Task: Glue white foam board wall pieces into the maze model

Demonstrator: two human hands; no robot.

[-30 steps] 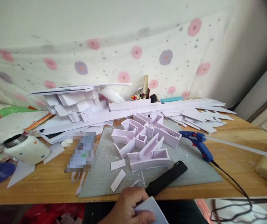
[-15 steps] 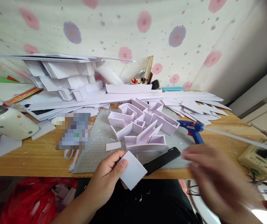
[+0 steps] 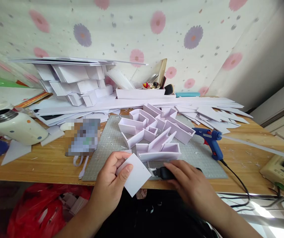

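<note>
My left hand (image 3: 109, 177) pinches a small white foam-board piece (image 3: 137, 175) between thumb and fingers, tilted above the mat's front edge. My right hand (image 3: 191, 180) is closed over a black utility knife (image 3: 165, 173) lying on the grey cutting mat (image 3: 102, 158). The knife's front end points left, toward the held piece; its other end is mostly covered by my fingers. Just behind both hands stands a white assembly of glued board walls (image 3: 157, 152), with open angular compartments.
A blue glue gun (image 3: 210, 138) lies at the right, its cord running off the table's front. White board offcuts (image 3: 211, 115) and stacked white boxes (image 3: 70, 77) line the back. A cream bottle (image 3: 20, 127) lies at the left, near a blurred-out object (image 3: 84, 137).
My right hand has moved left and down from beside the glue gun onto the utility knife and closed on it. My left hand still holds the board piece. The view has shifted slightly.
</note>
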